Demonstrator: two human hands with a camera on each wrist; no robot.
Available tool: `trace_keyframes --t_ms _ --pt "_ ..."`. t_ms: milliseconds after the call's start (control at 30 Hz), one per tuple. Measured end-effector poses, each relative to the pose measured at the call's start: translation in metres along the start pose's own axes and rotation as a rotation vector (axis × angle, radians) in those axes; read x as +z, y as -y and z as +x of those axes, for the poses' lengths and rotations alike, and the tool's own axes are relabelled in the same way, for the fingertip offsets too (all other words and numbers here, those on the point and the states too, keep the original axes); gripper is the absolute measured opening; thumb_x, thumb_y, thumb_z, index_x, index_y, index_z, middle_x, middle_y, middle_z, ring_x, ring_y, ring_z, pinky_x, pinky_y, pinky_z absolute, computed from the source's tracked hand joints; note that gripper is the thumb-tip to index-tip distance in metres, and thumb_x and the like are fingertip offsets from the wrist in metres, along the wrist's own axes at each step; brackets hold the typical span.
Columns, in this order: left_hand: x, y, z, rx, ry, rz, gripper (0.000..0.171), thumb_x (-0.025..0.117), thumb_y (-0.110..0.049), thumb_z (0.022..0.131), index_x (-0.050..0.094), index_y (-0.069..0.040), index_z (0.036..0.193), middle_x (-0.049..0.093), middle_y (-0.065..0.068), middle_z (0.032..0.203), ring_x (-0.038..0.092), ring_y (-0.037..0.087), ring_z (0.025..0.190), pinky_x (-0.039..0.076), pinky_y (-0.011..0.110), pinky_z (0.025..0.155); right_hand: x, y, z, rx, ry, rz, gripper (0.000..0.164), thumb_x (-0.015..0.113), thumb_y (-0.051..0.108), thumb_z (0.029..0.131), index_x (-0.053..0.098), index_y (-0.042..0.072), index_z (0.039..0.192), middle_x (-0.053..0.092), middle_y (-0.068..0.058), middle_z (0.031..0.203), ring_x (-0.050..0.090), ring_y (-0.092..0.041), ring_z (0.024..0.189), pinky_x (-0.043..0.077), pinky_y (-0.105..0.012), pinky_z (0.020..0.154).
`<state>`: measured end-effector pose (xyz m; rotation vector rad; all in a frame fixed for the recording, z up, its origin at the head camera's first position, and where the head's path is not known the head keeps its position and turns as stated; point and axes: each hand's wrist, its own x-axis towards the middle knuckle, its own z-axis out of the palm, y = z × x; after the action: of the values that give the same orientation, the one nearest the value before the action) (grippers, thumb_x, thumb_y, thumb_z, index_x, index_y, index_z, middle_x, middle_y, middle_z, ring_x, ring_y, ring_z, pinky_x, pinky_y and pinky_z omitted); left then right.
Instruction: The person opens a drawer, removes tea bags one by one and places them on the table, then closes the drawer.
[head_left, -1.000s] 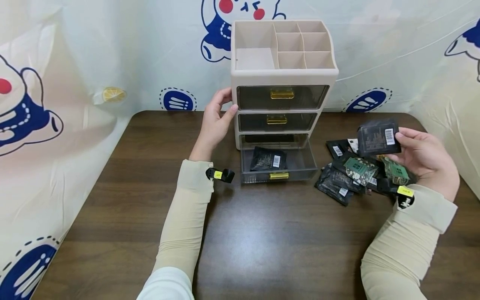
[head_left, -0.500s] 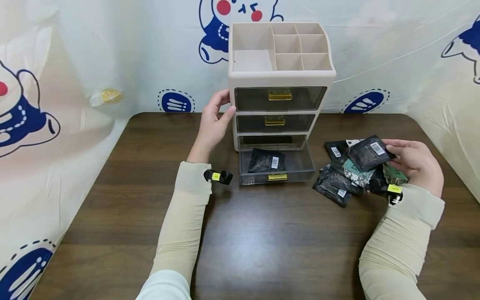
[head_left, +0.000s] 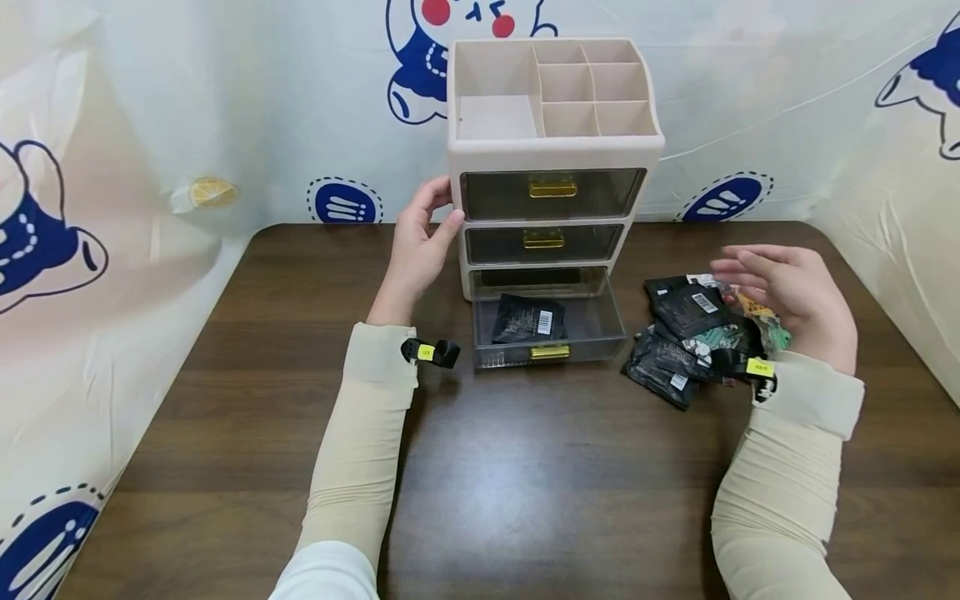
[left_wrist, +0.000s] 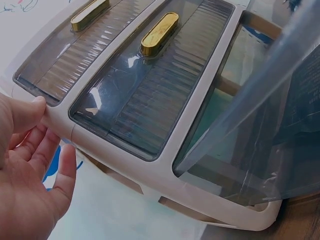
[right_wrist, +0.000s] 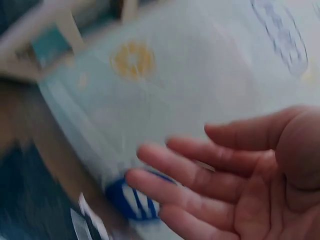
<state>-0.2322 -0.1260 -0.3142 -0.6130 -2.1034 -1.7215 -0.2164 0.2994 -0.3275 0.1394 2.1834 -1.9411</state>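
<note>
My left hand (head_left: 418, 250) holds the left side of a white desktop drawer organizer (head_left: 555, 157). In the left wrist view its thumb (left_wrist: 29, 112) lies on the front edge and the fingers bend against the side. The organizer's bottom drawer (head_left: 596, 329) is pulled out, with a black packet (head_left: 528, 319) lying inside. My right hand (head_left: 798, 296) hovers over the right part of a pile of packets (head_left: 663, 362), holding nothing; its fingers are spread and slightly bent in the right wrist view. A black packet with a barcode (head_left: 690, 311) lies on top of the pile.
The upper drawer (head_left: 495, 198) and middle drawer (head_left: 498, 246) are closed, each with a gold handle. Open compartments (head_left: 566, 83) form the organizer's top. Everything stands on a dark wooden table (head_left: 525, 483), with a printed curtain (head_left: 255, 108) behind it.
My right hand lowered a black packet onto the pile, let go of it and moved left and up. My left hand stays at the organizer's side.
</note>
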Motion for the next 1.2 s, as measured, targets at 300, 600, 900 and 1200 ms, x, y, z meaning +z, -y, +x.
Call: trace_keyframes --t_ms 300,600,900,1200 --pt "-0.005 0.000 0.001 0.014 -0.006 -0.005 0.035 0.049 0.002 0.092 0.044 0.009 0.126 0.049 0.021 0.120 0.046 0.017 0.111 0.046 0.032 0.082 0.083 0.029 0.018 -0.183 0.311 -0.310 0.041 0.044 0.026 0.098 0.053 -0.008 0.120 0.066 -0.010 0.106 0.058 -0.025 0.100 0.050 -0.022 0.079" --pt "-0.001 0.000 0.005 0.013 0.015 -0.013 0.035 0.049 0.003 0.092 0.044 0.009 0.126 0.049 0.021 0.121 0.045 0.018 0.111 0.046 0.038 0.088 0.139 0.030 0.038 -0.143 0.400 -0.390 0.033 0.047 0.021 0.097 0.057 -0.004 0.117 0.064 -0.019 0.107 0.058 -0.027 0.099 0.050 -0.024 0.075" --pt "-0.001 0.001 0.003 0.017 0.010 -0.008 0.035 0.049 0.002 0.092 0.044 0.008 0.126 0.048 0.021 0.123 0.045 0.018 0.112 0.044 0.041 0.091 0.175 0.026 0.047 -0.076 0.453 -0.466 0.035 0.046 0.018 0.097 0.053 -0.006 0.122 0.057 -0.023 0.118 0.052 -0.029 0.108 0.039 -0.048 0.095" --pt "0.000 -0.001 0.000 -0.007 0.006 0.000 0.035 0.050 0.002 0.092 0.044 0.008 0.126 0.049 0.021 0.121 0.045 0.018 0.112 0.046 0.039 0.088 0.187 0.015 0.045 -0.020 0.447 -0.543 0.040 0.045 0.019 0.097 0.048 -0.008 0.126 0.051 -0.025 0.125 0.046 -0.036 0.113 0.033 -0.053 0.099"
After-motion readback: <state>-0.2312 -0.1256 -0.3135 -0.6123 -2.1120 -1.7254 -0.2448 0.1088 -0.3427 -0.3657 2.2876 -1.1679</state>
